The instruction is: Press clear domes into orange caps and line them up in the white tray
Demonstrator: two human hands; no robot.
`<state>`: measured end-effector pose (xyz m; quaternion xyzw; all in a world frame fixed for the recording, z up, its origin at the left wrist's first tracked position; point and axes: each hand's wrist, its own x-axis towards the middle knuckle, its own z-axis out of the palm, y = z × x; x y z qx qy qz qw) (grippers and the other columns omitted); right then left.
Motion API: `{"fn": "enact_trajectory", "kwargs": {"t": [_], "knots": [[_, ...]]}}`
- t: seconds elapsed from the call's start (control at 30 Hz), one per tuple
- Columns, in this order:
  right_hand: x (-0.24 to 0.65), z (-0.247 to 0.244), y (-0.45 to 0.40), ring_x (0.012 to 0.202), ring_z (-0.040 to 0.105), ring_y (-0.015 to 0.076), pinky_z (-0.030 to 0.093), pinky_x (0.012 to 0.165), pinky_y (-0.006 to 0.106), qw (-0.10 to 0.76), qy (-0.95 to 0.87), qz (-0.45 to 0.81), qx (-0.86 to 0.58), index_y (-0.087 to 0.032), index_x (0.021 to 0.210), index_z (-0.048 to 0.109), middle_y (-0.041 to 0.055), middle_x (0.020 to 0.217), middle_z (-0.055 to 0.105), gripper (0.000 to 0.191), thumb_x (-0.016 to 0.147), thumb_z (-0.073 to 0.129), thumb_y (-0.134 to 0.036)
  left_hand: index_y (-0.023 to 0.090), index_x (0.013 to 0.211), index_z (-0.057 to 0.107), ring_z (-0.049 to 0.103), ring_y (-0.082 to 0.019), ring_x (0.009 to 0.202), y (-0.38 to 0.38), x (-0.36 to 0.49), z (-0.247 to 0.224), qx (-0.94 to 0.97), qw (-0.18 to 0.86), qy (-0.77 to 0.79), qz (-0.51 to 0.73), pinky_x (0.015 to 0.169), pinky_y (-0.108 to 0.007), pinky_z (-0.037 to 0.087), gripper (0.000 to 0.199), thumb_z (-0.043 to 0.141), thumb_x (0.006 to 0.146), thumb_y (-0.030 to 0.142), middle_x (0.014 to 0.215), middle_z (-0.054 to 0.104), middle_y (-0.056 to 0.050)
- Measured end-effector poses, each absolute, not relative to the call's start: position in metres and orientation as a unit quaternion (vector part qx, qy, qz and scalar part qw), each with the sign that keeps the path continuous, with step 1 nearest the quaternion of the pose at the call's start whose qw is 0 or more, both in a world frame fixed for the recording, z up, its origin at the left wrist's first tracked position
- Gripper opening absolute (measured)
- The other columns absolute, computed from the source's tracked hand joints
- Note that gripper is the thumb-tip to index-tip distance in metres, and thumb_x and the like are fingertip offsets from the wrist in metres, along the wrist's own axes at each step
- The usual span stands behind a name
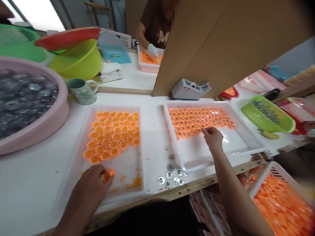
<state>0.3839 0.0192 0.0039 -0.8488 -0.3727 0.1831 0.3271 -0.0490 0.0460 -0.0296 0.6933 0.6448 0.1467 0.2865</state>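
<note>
Lower left, an orange cup [108,175] is pinched at the fingertips of the left hand [91,186]; centre right, closure of the right hand [213,139] is indiscernible.

Bare arms extended, right reached farther

The two hands are held well apart, backs turned mostly upward. The left forearm [71,216] is cut off by the lower edge and angled up and rightward. The left hand [92,183] is held low and near the body, its fingers curled and its thumb set opposite them in a grip. The right forearm [232,186] is stretched out longer, slanted up and leftward, with the wrist only slightly bent. The right hand [213,139] is pointed leftward, its thumb and forefinger drawn close as in a pinch; whether anything is gripped there cannot be told.
</note>
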Motion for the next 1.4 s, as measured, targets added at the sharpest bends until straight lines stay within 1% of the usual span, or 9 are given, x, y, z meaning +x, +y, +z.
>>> {"fn": "enact_trajectory", "kwargs": {"t": [0.17, 0.3, 0.4, 0.53, 0.7, 0.87, 1.07, 1.23, 1.4], "knots": [[0.269, -0.006, -0.034, 0.069, 0.062, 0.0173, 0.047, 0.068, 0.028, 0.259, -0.558, 0.281, -0.736, -0.019, 0.080, 0.066, 0.0031, 0.074, 0.067, 0.011, 0.086, 0.057, -0.022, 0.022, 0.071, 0.054, 0.062, -0.017, 0.064, 0.043, -0.011, -0.004, 0.593, 0.423, 0.658, 0.193, 0.059, -0.026, 0.047, 0.018, 0.068, 0.069, 0.032, 0.068, 0.062, 0.004], [0.206, -0.028, -0.067, 0.077, 0.060, 0.0197, 0.047, 0.069, 0.030, 0.105, -0.679, 0.267, -0.676, -0.018, 0.081, 0.061, 0.0060, 0.082, 0.063, 0.020, 0.079, 0.051, 0.000, 0.020, 0.095, 0.064, 0.059, -0.014, 0.053, 0.042, -0.002, -0.004, 0.482, 0.569, 0.618, 0.251, 0.052, -0.027, 0.053, 0.031, 0.072, 0.069, 0.035, 0.065, 0.059, 0.005], [0.202, -0.043, -0.072, 0.082, 0.059, 0.0223, 0.048, 0.073, 0.034, 0.077, -0.679, 0.247, -0.687, -0.018, 0.084, 0.059, 0.0070, 0.085, 0.061, 0.019, 0.082, 0.051, -0.001, 0.017, 0.103, 0.068, 0.059, -0.013, 0.054, 0.041, -0.002, -0.003, 0.430, 0.644, 0.579, 0.255, 0.056, -0.030, 0.056, 0.039, 0.074, 0.071, 0.037, 0.065, 0.059, 0.003], [0.213, -0.054, -0.069, 0.081, 0.060, 0.0215, 0.048, 0.073, 0.034, 0.097, -0.668, 0.261, -0.691, -0.018, 0.095, 0.059, 0.0072, 0.091, 0.060, 0.026, 0.078, 0.051, 0.000, 0.017, 0.115, 0.068, 0.064, -0.015, 0.071, 0.036, -0.008, 0.003, 0.343, 0.731, 0.524, 0.273, 0.069, -0.033, 0.056, 0.044, 0.072, 0.078, 0.041, 0.086, 0.064, -0.003], [0.219, -0.051, -0.063, 0.067, 0.056, 0.0159, 0.045, 0.062, 0.029, 0.120, -0.661, 0.321, -0.667, -0.020, 0.072, 0.055, 0.0019, 0.079, 0.058, 0.017, 0.074, 0.052, -0.003, 0.017, 0.119, 0.067, 0.065, -0.018, 0.082, 0.030, -0.015, 0.003, 0.236, 0.789, 0.470, 0.317, 0.073, -0.032, 0.052, 0.042, 0.071, 0.081, 0.034, 0.099, 0.066, -0.009], [0.216, -0.023, -0.045, 0.063, 0.053, 0.0148, 0.046, 0.057, 0.028, 0.236, -0.553, 0.434, -0.671, -0.020, 0.080, 0.063, -0.0009, 0.067, 0.057, 0.003, 0.080, 0.063, -0.023, 0.017, 0.112, 0.066, 0.065, -0.015, 0.077, 0.030, -0.016, -0.001, 0.250, 0.805, 0.455, 0.287, 0.067, -0.026, 0.049, 0.033, 0.070, 0.083, 0.033, 0.095, 0.066, -0.006], [0.193, 0.002, -0.023, 0.057, 0.051, 0.0106, 0.047, 0.053, 0.025, 0.402, -0.383, 0.588, -0.588, -0.019, 0.076, 0.059, -0.0038, 0.065, 0.052, 0.026, 0.075, 0.075, -0.039, 0.017, 0.091, 0.062, 0.068, -0.019, 0.077, 0.033, -0.005, 0.003, 0.243, 0.831, 0.413, 0.283, 0.075, -0.035, 0.054, 0.023, 0.071, 0.081, 0.036, 0.084, 0.062, -0.001], [0.186, -0.002, -0.024, 0.057, 0.054, 0.0110, 0.047, 0.058, 0.027, 0.410, -0.371, 0.623, -0.554, -0.018, 0.093, 0.066, -0.0033, 0.067, 0.054, 0.026, 0.079, 0.073, -0.040, 0.017, 0.101, 0.062, 0.066, -0.015, 0.071, 0.032, -0.003, 0.003, 0.256, 0.820, 0.431, 0.278, 0.062, -0.026, 0.050, 0.026, 0.068, 0.084, 0.035, 0.089, 0.064, -0.003], [0.184, -0.008, -0.024, 0.058, 0.056, 0.0124, 0.048, 0.061, 0.028, 0.445, -0.354, 0.639, -0.519, -0.020, 0.091, 0.060, -0.0026, 0.067, 0.058, 0.021, 0.084, 0.067, -0.038, 0.013, 0.102, 0.065, 0.068, -0.020, 0.077, 0.030, -0.004, -0.001, 0.265, 0.826, 0.416, 0.272, 0.077, -0.038, 0.054, 0.031, 0.064, 0.086, 0.040, 0.093, 0.062, -0.006]]}}
